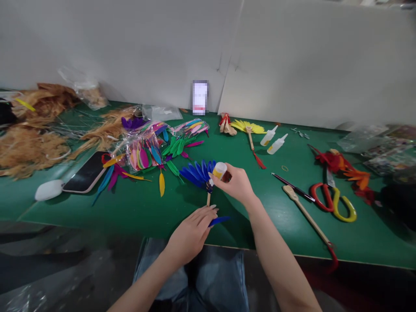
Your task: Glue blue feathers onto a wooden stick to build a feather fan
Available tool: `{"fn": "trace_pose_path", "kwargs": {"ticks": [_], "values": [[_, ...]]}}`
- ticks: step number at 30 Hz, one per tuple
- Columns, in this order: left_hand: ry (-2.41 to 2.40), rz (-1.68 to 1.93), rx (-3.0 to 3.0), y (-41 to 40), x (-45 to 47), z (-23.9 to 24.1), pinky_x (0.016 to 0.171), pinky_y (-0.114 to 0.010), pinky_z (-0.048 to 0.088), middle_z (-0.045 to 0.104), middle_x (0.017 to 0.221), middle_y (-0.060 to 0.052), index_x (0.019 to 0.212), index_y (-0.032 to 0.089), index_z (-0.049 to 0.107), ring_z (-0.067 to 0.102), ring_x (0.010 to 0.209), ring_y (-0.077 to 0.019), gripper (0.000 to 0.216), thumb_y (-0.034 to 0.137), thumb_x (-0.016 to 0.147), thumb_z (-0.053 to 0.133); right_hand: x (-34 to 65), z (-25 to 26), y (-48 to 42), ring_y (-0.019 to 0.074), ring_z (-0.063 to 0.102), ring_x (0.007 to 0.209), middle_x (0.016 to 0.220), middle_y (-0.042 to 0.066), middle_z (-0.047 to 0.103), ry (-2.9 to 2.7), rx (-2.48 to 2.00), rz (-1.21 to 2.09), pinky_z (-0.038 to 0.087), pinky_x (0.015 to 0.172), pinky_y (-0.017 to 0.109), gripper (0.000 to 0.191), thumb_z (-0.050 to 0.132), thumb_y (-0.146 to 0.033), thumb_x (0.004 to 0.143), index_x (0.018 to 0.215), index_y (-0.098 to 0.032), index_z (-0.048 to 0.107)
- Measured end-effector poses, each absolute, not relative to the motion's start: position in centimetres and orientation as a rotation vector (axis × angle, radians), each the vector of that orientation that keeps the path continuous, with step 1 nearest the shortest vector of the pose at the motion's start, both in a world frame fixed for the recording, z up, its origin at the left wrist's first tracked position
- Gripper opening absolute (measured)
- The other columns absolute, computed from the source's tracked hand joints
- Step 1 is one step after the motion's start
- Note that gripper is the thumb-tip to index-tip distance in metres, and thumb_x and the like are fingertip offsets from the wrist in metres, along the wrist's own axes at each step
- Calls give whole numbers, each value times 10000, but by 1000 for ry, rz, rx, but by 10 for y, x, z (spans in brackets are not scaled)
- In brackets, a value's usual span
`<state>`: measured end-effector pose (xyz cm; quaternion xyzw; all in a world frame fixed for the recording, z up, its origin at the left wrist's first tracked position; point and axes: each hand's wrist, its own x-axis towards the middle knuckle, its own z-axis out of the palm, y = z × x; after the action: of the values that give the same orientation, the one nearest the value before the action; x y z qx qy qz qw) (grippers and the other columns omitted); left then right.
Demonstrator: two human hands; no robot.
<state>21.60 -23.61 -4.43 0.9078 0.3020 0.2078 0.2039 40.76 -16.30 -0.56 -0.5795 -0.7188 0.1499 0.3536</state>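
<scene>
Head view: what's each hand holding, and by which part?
Right hand: white bottle, by its body. Left hand: blue feather fan, by its wooden handle. Lone blue feather: cannot tell.

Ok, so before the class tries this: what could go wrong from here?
The right hand tips the bottle at the base of the blue feathers, so too much of its contents might run onto them. The single blue feather beside the left hand could get creased. The red tassel hangs past the table edge, so an arm might snag it.
</scene>
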Motion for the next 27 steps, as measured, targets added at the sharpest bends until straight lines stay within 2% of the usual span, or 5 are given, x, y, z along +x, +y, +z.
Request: {"fn": "trace_pose_path", "kwargs": {"ticks": [10, 17, 22, 27], "values": [[846, 614, 2536, -236, 216, -43, 1039, -398, 450, 584, 1281, -105, 1228, 144, 485, 474, 1265, -194, 377, 50, 889, 350, 404, -6, -163, 117, 458, 426, 482, -39, 479, -1848, -1517, 375, 312, 447, 255, 380, 598, -511, 783, 621, -231, 400], [841, 636, 2530, -237, 217, -44, 1045, -401, 443, 581, 1283, -101, 1229, 139, 477, 474, 1264, -194, 374, 49, 887, 356, 402, -3, -164, 115, 455, 446, 509, -31, 508, -1833, -1446, 497, 330, 450, 256, 309, 629, -473, 771, 670, -212, 499], [851, 623, 2521, -237, 217, -44, 1046, -399, 443, 583, 1281, -99, 1225, 152, 480, 473, 1265, -188, 396, 28, 870, 356, 411, -1, -159, 106, 434, 426, 546, -22, 533, -1361, -1302, 674, 332, 400, 251, 348, 661, -526, 726, 772, -188, 596], [852, 650, 2531, -237, 216, -45, 1035, -395, 455, 582, 1281, -95, 1233, 157, 476, 474, 1266, -188, 387, 43, 882, 362, 424, 2, -152, 85, 356, 368, 461, -58, 411, -1065, -1166, 888, 254, 347, 233, 381, 584, -576, 768, 702, -203, 545]]}}
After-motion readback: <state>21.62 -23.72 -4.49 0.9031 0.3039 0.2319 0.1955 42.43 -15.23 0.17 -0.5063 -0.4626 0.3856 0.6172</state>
